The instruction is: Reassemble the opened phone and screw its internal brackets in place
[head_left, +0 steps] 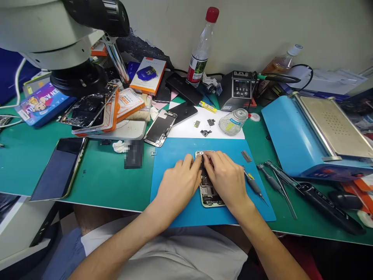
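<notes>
An opened phone body point(208, 193) lies on a blue work mat point(175, 155), its insides facing up. My left hand point(178, 186) rests on its left side, fingertips pressed at the upper part of the phone. Opposite it, my right hand point(226, 178) covers the right side, fingertips meeting the left ones near the top edge. Both hands pinch or press something small there; what it is stays hidden by the fingers. A detached phone screen point(161, 127) lies beyond the mat to the upper left.
A screwdriver point(254, 185) and tweezers point(279, 182) lie right of the mat. A white sheet point(186, 130) holds small parts and a glass jar point(233, 121). A microscope point(55, 35) hangs upper left, a blue heating machine point(305, 140) stands right, another phone point(60, 168) lies left.
</notes>
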Demonstrator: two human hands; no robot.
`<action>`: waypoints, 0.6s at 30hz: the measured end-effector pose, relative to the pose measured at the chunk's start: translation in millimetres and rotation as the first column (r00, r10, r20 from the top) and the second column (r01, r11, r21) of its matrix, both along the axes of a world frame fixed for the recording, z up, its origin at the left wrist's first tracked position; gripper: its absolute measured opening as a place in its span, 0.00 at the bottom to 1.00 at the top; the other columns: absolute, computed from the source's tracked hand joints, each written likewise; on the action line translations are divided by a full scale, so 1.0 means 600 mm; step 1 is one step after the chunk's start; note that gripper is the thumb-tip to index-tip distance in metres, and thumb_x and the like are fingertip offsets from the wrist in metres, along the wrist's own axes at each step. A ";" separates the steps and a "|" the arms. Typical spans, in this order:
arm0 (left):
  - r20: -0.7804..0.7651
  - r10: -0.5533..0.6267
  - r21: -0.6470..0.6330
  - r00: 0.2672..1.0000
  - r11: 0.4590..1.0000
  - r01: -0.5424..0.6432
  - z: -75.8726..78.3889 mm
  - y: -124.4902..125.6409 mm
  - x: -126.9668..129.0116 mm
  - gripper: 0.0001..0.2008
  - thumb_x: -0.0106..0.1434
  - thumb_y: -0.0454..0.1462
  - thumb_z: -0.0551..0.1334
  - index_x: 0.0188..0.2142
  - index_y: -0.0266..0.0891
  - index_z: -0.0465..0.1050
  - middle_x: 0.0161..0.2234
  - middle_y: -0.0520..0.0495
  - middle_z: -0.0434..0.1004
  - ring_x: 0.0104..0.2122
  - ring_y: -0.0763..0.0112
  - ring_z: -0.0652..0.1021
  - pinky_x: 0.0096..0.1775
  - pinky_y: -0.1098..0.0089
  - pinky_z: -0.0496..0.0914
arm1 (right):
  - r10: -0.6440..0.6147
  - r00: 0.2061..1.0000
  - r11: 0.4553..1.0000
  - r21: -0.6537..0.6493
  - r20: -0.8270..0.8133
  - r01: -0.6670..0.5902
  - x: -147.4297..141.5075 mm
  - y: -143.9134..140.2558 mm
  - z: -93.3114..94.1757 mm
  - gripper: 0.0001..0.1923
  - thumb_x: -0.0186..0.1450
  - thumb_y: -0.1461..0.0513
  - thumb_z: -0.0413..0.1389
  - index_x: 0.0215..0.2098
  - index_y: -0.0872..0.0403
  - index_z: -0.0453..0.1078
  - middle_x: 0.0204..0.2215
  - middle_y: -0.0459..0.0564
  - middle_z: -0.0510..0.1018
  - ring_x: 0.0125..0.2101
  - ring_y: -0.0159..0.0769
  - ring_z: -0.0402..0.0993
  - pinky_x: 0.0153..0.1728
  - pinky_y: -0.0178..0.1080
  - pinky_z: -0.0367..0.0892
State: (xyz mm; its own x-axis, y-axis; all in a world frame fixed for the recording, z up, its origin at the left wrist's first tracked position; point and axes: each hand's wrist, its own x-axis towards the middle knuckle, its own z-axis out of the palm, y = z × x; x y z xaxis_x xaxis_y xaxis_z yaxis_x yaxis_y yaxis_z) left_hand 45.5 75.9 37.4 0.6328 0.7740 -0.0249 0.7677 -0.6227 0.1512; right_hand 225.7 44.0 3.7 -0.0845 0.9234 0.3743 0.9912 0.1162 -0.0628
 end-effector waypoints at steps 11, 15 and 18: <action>-0.042 -0.020 0.021 0.999 1.000 0.021 0.001 -0.003 0.005 0.25 0.83 0.37 0.51 0.75 0.40 0.65 0.51 0.41 0.79 0.42 0.64 0.84 0.27 0.71 0.70 | 0.018 0.995 1.000 0.013 -0.095 -0.017 0.000 0.002 -0.006 0.17 0.77 0.52 0.61 0.55 0.57 0.75 0.46 0.51 0.80 0.42 0.33 0.79 0.45 0.40 0.81; -0.023 -0.013 0.026 1.000 1.000 0.013 -0.003 -0.005 0.004 0.25 0.83 0.37 0.51 0.76 0.39 0.64 0.50 0.41 0.79 0.42 0.63 0.84 0.28 0.71 0.71 | 0.084 0.982 0.996 0.056 -0.168 -0.076 0.011 -0.006 0.009 0.16 0.78 0.53 0.61 0.56 0.57 0.75 0.47 0.51 0.80 0.42 0.32 0.79 0.44 0.39 0.81; 0.007 -0.006 0.019 1.000 1.000 0.006 -0.004 -0.003 0.000 0.25 0.83 0.38 0.54 0.76 0.41 0.64 0.49 0.43 0.79 0.42 0.64 0.84 0.28 0.70 0.71 | 0.100 0.973 0.988 0.135 -0.207 -0.073 0.018 -0.021 0.018 0.16 0.78 0.54 0.60 0.57 0.56 0.74 0.46 0.51 0.80 0.40 0.31 0.79 0.42 0.37 0.81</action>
